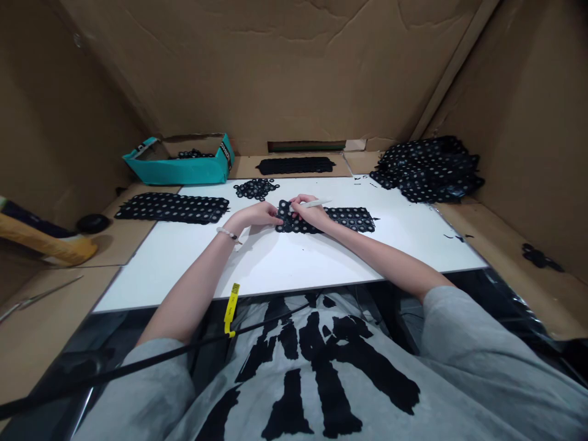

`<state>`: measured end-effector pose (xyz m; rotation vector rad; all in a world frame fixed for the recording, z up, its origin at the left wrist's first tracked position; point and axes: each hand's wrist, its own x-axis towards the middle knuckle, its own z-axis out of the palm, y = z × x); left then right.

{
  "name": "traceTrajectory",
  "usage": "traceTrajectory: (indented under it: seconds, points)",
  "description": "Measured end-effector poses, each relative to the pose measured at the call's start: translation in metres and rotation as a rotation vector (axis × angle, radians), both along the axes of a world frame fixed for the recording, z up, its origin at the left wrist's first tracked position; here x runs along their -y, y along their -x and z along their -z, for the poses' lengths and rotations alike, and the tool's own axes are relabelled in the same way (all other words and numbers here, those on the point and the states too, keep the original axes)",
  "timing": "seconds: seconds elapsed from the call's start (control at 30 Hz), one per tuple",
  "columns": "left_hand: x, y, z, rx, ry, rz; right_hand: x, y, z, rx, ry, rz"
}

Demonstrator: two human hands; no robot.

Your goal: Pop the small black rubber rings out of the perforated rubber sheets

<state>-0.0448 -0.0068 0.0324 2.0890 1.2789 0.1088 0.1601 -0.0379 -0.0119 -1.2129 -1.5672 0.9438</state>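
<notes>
A black sheet with rows of pale round holes lies on the white board in front of me. My left hand is at the sheet's left end, its thumb and fingers closed on the edge. A slim white pen-like tool is gripped in my right hand, over the left part of the sheet. Its back end points up to the right; the working tip is hidden by my fingers. Just behind my hands sits a small heap of loose black rings.
A teal box with black pieces stands at the back left, near another dotted sheet. Stacked black strips lie at the back, a large pile of sheets at right. Tweezers rest at left. Cardboard walls surround the board.
</notes>
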Motion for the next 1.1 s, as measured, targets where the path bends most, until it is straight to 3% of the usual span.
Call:
traceTrajectory:
  seconds: [0.13,0.4,0.67,0.87,0.97,1.1]
  points:
    - [-0.001,0.000,0.004,0.023,-0.016,-0.025,-0.002,-0.002,0.001,-0.099,0.035,0.033]
    - [-0.003,0.001,0.005,0.048,0.025,-0.056,-0.002,0.006,0.010,0.117,0.045,0.002]
    - [-0.001,0.000,0.001,0.072,0.107,-0.086,-0.007,0.006,0.014,0.089,0.090,-0.003]
    - [0.002,-0.002,-0.001,0.063,0.076,-0.116,-0.006,0.007,0.015,0.049,0.098,0.023]
    - [0.004,-0.003,-0.001,0.072,0.116,-0.149,-0.003,0.008,0.013,0.097,0.044,0.014]
    - [0.004,-0.002,-0.002,0.081,0.182,-0.177,0.001,0.013,0.011,0.246,-0.168,0.008]
